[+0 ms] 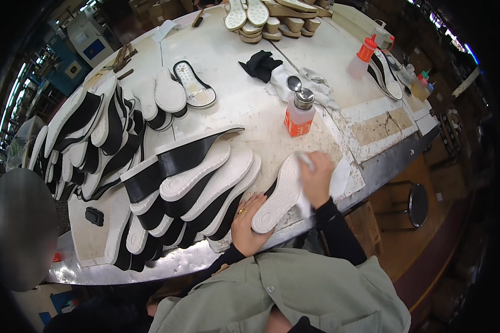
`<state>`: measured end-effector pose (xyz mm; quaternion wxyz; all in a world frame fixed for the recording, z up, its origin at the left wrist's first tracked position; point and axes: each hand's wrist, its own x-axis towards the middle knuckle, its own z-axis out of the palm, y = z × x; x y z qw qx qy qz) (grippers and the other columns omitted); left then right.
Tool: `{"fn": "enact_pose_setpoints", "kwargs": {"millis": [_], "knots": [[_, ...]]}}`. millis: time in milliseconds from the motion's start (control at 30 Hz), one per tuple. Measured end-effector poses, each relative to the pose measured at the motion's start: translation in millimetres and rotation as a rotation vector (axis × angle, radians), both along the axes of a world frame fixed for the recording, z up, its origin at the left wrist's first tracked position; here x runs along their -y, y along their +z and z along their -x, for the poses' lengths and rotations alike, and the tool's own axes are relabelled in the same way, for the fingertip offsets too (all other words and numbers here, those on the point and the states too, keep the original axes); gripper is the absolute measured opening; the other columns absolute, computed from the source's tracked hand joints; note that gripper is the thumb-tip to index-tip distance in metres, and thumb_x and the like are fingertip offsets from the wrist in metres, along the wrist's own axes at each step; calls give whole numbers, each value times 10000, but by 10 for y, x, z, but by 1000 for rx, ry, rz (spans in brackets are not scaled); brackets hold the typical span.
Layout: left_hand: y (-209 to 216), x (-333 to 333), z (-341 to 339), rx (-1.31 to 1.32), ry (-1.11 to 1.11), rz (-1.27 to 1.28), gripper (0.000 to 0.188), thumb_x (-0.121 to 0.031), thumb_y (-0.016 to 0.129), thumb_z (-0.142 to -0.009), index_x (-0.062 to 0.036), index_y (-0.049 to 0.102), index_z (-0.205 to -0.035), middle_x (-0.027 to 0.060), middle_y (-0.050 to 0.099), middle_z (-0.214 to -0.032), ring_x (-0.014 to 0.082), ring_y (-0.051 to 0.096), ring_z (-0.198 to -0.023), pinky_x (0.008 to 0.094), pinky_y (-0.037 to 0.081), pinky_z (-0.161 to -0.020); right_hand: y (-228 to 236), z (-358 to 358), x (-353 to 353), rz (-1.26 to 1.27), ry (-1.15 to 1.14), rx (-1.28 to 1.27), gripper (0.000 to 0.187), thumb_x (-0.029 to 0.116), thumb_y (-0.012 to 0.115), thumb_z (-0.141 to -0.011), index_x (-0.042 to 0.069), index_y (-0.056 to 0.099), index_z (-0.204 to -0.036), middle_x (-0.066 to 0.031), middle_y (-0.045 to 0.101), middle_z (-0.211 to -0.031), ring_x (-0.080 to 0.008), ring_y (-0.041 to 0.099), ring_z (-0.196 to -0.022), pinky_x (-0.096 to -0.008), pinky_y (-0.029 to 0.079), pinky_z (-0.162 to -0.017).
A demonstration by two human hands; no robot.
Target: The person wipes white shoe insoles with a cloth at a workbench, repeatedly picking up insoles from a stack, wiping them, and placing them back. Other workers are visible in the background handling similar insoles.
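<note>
At the table's near edge, a wedge shoe sole (276, 200) lies with its white patterned bottom up and its black side toward the left. My left hand (249, 226), with a ring on one finger, grips its heel end from the left. Pinched in my right hand (318, 176) is a white cloth (304, 206), pressed along the right edge of the sole near the toe; it is slightly blurred. Just beyond stands a clear pump bottle (300, 117) with a metal top, its lid up, and an orange label. Stacked black-and-white wedge soles (205, 188) lean together left of my left hand.
A bigger pile of soles (89, 133) covers the table's left side, near a person with a blurred head (21, 227). Farther back are a black cloth (260, 66), a red-capped bottle (363, 56) and tan soles (286, 25). A round stool (416, 205) stands at right.
</note>
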<state>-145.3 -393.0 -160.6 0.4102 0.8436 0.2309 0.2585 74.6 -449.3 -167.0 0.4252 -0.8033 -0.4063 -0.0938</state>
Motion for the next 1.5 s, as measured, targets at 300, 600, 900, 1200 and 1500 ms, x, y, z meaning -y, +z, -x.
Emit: {"fn": "enact_pose_setpoints", "kwargs": {"millis": [300, 600, 900, 1200, 1500], "knots": [[-16, 2, -11, 28, 41, 0, 707, -104, 795, -614, -24, 569, -1280, 192, 579, -1319, 344, 504, -1288, 470, 334, -1103, 248, 696, 483, -32, 167, 38, 80, 60, 677, -778, 42, 659, -853, -127, 592, -826, -322, 541, -788, -410, 370, -737], [322, -32, 164, 171, 31, 283, 686, -88, 831, -613, -44, 601, -1258, 162, 640, -1228, 299, 619, -1139, 349, 474, -976, -159, -497, 68, 7, 78, -166, 142, 103, 712, -797, -12, 692, -879, -179, 649, -777, -317, 583, -712, -392, 439, -673], [1612, -361, 1994, 201, 122, -368, 775, -81, 883, -543, 63, 570, -1237, 233, 631, -1164, 320, 630, -1089, 390, 482, -961, -206, -455, 40, -60, 100, -211, 163, 107, 673, -878, -53, 649, -898, -118, 643, -825, -223, 575, -782, -337, 445, -748], [1342, -642, 3351, 237, 1273, -240, 470, -42, 839, -678, 35, 624, -1089, 85, 683, -1001, 163, 624, -929, 311, 485, -854, -133, -433, 213, -238, 64, -434, 143, 80, 643, -915, -62, 633, -917, -31, 587, -810, -113, 513, -789, -258, 424, -740], [754, -1299, 3597, 67, 1062, -8, 500, -6, 836, -643, 37, 628, -1095, 99, 683, -1041, 180, 637, -981, 317, 492, -887, -32, -591, 339, -253, 38, -400, 131, 77, 640, -917, -41, 613, -868, -8, 565, -755, -80, 479, -745, -247, 414, -696]]}}
